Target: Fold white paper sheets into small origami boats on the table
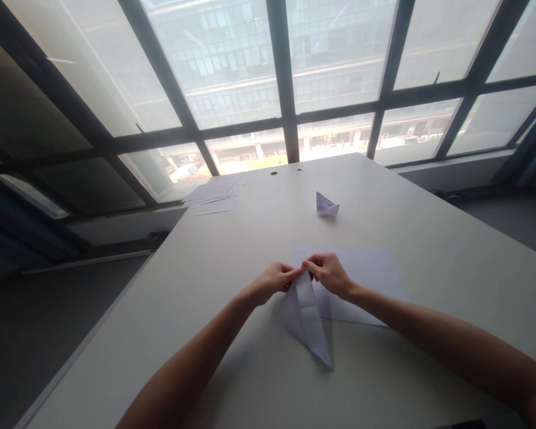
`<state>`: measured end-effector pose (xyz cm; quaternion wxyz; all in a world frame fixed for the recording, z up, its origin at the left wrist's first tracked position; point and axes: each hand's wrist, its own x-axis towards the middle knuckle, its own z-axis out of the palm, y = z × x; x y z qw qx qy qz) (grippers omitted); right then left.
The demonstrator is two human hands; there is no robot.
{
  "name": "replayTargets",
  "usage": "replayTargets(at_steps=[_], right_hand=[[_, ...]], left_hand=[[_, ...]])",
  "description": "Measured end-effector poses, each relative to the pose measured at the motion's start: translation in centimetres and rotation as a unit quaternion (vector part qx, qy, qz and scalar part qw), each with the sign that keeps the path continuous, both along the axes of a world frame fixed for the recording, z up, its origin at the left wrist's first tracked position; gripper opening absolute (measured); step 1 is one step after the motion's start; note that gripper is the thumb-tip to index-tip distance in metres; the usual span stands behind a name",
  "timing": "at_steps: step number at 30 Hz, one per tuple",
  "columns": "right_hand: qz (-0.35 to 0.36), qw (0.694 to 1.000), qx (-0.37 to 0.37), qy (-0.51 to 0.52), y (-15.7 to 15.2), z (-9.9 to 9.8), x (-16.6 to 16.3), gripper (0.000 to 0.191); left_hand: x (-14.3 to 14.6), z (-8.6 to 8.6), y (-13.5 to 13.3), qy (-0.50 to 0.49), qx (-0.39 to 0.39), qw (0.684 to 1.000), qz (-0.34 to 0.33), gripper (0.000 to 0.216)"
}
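A folded white paper [307,319], long and pointed toward me, is held up a little above the white table [429,238]. My left hand [274,279] pinches its far end from the left. My right hand [328,273] pinches the same end from the right, fingertips almost touching. Under and behind the hands lies a flat white sheet [366,277]. A finished paper boat [327,205] stands farther back on the table.
Several loose white sheets [214,196] lie at the table's far left corner. Two small round holes [274,173] sit near the far edge. Large windows with dark frames [286,77] rise behind the table. The table's left edge drops to a dark floor.
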<state>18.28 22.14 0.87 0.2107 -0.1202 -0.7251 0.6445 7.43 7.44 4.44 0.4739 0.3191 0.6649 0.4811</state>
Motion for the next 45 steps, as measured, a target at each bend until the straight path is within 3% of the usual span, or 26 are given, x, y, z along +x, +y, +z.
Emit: replayTargets(at_steps=[3, 10, 21, 33, 38, 45], right_hand=[[-0.015, 1.0, -0.01, -0.001, 0.0, 0.2, 0.1, 0.035], [0.065, 0.992, 0.02, -0.104, 0.3, 0.5, 0.9, 0.035], [0.076, 0.993, 0.029, -0.08, 0.1, 0.2, 0.6, 0.032], [0.205, 0.967, -0.06, -0.139, 0.1, 0.9, 1.2, 0.02], [0.198, 0.967, -0.058, -0.148, 0.0, 1.0, 1.2, 0.018], [0.196, 0.968, -0.064, -0.141, -0.2, 0.9, 1.1, 0.021]], left_hand=[[-0.1, -0.2, 0.1, -0.019, 0.015, 1.0, 0.001, 0.055], [-0.8, -1.0, 0.3, -0.039, 0.095, 0.987, 0.127, 0.051], [-0.7, -1.7, 0.4, -0.068, 0.123, 0.978, 0.154, 0.046], [-0.5, -1.4, 0.7, -0.133, 0.155, 0.96, 0.192, 0.037], [-0.6, -1.8, 0.8, -0.105, 0.164, 0.952, 0.235, 0.039], [-0.4, -2.2, 0.7, -0.039, 0.139, 0.971, 0.19, 0.042]])
